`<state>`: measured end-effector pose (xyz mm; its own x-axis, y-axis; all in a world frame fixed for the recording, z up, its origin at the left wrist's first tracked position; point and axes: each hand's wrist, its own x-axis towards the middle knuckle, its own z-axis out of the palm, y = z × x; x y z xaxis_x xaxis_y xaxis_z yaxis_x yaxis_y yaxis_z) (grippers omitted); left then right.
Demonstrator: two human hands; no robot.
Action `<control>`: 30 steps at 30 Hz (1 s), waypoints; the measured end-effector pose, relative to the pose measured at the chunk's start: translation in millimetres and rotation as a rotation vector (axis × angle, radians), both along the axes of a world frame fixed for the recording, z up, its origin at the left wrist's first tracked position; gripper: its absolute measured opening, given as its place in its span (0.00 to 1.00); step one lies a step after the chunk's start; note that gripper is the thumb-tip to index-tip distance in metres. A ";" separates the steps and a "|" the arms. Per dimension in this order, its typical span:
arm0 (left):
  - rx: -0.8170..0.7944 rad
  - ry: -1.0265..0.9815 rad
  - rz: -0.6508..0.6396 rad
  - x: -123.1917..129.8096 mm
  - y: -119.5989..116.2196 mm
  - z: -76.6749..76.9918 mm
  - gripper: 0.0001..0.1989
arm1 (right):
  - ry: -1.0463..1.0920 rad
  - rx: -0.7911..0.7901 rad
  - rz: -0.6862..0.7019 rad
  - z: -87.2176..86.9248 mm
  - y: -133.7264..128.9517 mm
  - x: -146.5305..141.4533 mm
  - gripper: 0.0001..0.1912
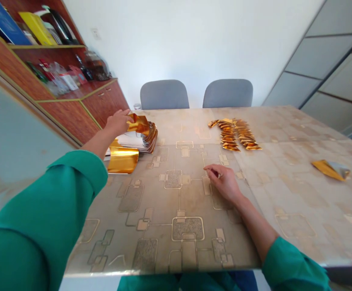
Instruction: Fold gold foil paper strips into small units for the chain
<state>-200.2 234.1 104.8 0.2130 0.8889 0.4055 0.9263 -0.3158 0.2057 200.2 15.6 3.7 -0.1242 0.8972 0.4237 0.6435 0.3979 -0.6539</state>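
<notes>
Bearing gold foil point(123, 160), the patterned table point(154, 194) fronts grey chairs point(164, 95)

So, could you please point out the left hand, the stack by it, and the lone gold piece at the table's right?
Left hand point(118, 122): head view, on the back of the hand.
Stack point(133, 140): head view, on its white part.
Lone gold piece point(328, 169): head view, on its gold surface.

Two gray chairs point(164, 95) stand opposite me before a white wall point(191, 44) bearing a socket point(95, 33). To my left, a wooden cabinet point(111, 102) displays bottles point(84, 68) and packages point(38, 28) on its shelves point(47, 47).
</notes>
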 end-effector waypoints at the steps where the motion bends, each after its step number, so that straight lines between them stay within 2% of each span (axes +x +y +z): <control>1: -0.023 0.045 0.036 -0.3 -0.1 0.2 0.05 | -0.002 0.002 0.007 0.2 -0.1 -0.3 0.12; 4: -0.064 0.173 0.163 0.2 -6.4 5.4 0.07 | -0.014 -0.004 0.024 0.1 -0.4 -1.8 0.13; 6: -0.047 0.188 0.214 0.6 -13.9 9.1 0.09 | -0.022 -0.005 0.026 -0.3 -0.9 -2.7 0.12; 11: 0.016 0.183 0.294 2.5 -28.1 12.2 0.16 | -0.038 -0.006 0.054 -0.6 -2.6 -4.5 0.12; 14: 0.027 0.186 0.312 3.9 -30.1 13.5 0.15 | -0.052 -0.014 0.060 -0.7 -2.8 -4.6 0.12; 18: 0.041 0.201 0.313 6.1 -32.9 17.6 0.15 | -0.058 -0.020 0.055 -1.0 -2.1 -3.4 0.11; 26: 0.050 0.188 0.259 14.7 -43.9 27.7 0.27 | -0.051 -0.009 0.061 0.5 -3.4 -3.8 0.11; 28: 0.040 0.147 0.216 15.3 -46.3 31.3 0.24 | -0.050 -0.002 0.062 1.1 -4.1 -3.7 0.12; 30: 0.018 0.111 0.141 15.1 -49.3 35.8 0.17 | -0.052 -0.003 0.060 1.5 -4.5 -3.1 0.12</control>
